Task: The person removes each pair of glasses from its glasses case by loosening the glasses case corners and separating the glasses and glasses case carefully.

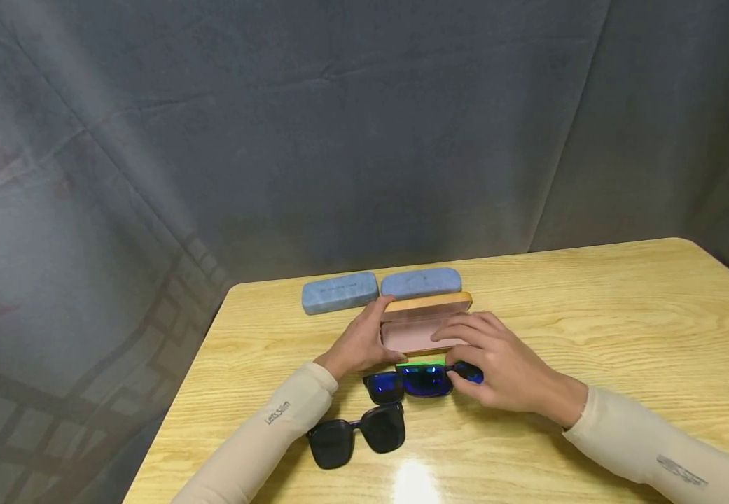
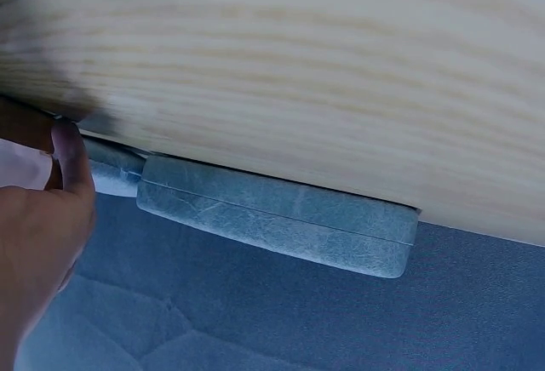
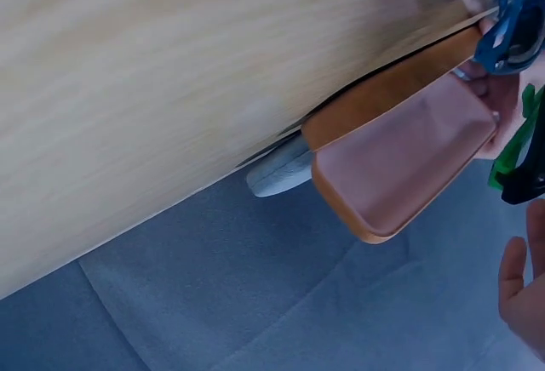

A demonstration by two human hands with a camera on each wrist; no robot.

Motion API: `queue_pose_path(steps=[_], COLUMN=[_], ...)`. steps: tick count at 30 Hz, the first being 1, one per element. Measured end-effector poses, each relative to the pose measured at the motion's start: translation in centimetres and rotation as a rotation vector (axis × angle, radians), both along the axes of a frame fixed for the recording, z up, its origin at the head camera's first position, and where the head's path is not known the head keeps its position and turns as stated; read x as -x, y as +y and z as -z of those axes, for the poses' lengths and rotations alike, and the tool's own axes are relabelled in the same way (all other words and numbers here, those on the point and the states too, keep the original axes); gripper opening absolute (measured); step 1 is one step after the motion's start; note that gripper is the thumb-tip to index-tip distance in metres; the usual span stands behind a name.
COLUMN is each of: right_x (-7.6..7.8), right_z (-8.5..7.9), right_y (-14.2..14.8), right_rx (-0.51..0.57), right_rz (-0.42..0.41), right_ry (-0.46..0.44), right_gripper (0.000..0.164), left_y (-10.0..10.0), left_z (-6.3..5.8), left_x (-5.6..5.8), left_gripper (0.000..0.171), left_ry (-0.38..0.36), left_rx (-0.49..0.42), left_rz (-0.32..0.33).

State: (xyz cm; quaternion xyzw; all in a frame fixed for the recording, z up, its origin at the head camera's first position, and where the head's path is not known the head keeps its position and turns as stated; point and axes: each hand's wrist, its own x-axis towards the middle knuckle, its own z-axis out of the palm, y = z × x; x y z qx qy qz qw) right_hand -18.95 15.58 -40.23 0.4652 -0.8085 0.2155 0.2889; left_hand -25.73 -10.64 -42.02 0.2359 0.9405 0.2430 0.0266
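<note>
My left hand (image 1: 359,341) grips the left end of an orange-brown glasses case (image 1: 428,305). The case stands with its lid up, and its pink lining (image 3: 400,154) shows. My right hand (image 1: 493,357) is just in front of the case's right side. Its thumb and forefinger pinch blue-mirrored sunglasses (image 1: 426,381) with a bright green strip along the top. A further blue lens (image 1: 384,387) sits at their left; whether two pairs overlap here, I cannot tell. Toward me lies a pair of black sunglasses (image 1: 356,435), close to my left forearm.
Two closed blue glasses cases, the left one (image 1: 339,292) and the right one (image 1: 421,281), stand side by side behind the orange-brown case. All lie on a light wooden table (image 1: 591,315). A grey cloth (image 1: 364,140) hangs beyond the table's back edge.
</note>
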Motion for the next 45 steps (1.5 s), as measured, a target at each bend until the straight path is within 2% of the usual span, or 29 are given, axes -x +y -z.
queue_pose_path(steps=[14, 24, 45], right_x=[-1.7, -2.4, -2.6], right_z=[0.7, 1.1, 2.0], right_y=[0.3, 0.6, 0.4], right_rx=[-0.028, -0.092, -0.115], right_rz=[-0.012, 0.003, 0.013], right_ry=[0.040, -0.025, -0.020], right_gripper=[0.011, 0.019, 0.023], left_y=[-0.1, 0.0, 0.0], left_z=[0.1, 0.1, 0.0], left_x=[0.0, -0.1, -0.2], left_gripper=[0.106, 0.106, 0.106], left_ry=[-0.003, -0.011, 0.002], left_rx=[-0.013, -0.011, -0.020], left_rz=[0.008, 0.008, 0.008])
